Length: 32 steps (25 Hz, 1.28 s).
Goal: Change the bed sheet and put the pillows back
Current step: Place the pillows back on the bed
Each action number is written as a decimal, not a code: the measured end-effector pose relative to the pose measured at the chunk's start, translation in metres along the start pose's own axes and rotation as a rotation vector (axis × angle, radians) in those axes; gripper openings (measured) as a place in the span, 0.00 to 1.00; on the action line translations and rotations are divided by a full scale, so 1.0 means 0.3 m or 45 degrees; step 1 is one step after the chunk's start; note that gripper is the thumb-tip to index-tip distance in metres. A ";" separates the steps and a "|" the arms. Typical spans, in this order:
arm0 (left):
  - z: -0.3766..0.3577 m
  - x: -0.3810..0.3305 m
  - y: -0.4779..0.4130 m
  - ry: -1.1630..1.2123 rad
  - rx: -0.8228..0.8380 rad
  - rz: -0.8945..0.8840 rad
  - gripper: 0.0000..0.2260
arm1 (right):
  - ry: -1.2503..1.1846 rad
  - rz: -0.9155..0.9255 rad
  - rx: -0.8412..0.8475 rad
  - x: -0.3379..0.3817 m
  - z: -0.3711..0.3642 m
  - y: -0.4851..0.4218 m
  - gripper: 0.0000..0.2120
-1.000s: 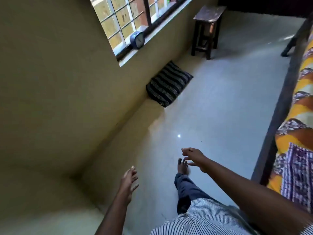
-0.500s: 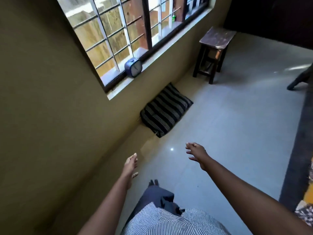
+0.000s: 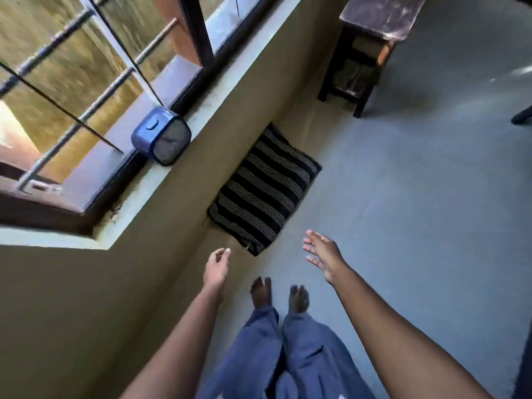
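Where pillow (image 3: pixel 264 191) lies along wall (image 3: pixel 86 298) base, floor (image 3: pixel 417 211) opens rightward; my left hand (image 3: pixel 216 269) hovers loosely curled, right hand (image 3: pixel 324 254) splayed, both holding nothing, near pillow corner.

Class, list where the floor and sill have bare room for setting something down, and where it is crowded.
Free: the wide grey floor right of the striped pillow, this side of the stool; the sill beyond the blue clock. Crowded: along the wall, where the pillow lies just ahead of the feet.
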<state>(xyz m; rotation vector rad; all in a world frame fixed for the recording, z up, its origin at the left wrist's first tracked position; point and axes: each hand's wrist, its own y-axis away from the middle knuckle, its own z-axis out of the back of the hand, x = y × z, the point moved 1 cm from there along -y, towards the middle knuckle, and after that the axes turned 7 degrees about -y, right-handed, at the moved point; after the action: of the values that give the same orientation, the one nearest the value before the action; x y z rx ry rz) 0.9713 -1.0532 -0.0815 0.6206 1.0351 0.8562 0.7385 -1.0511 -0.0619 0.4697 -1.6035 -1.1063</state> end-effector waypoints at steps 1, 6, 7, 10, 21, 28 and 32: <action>-0.029 -0.029 -0.072 -0.051 -0.022 0.014 0.14 | -0.013 -0.033 -0.005 0.007 -0.020 -0.089 0.13; -0.229 -0.128 -0.481 -0.237 0.029 -0.057 0.16 | 0.022 -0.123 -0.033 -0.044 -0.074 -0.635 0.09; -0.279 -0.129 -0.566 -0.233 0.055 -0.064 0.17 | 0.047 -0.129 -0.040 -0.074 -0.081 -0.764 0.10; -0.421 -0.084 -0.797 -0.222 0.152 -0.090 0.17 | 0.140 -0.204 -0.027 -0.186 -0.111 -1.145 0.22; -0.471 0.149 -1.124 -0.266 0.125 0.005 0.12 | -0.335 -0.189 -0.151 -0.470 -0.373 -1.686 0.29; -0.367 -0.239 -0.754 -0.185 0.186 -0.201 0.07 | 0.597 0.187 -0.258 -0.087 -0.157 -1.210 0.19; -0.356 -0.429 -0.500 -0.158 0.250 -0.315 0.07 | 1.136 0.293 -0.236 0.113 -0.011 -0.888 0.18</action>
<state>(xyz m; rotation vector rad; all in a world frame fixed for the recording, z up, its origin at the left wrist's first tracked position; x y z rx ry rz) 0.8874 -1.2369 -0.1803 0.6850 1.0645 0.4977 0.6674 -1.2088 -0.2672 0.5351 -0.7401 -0.6982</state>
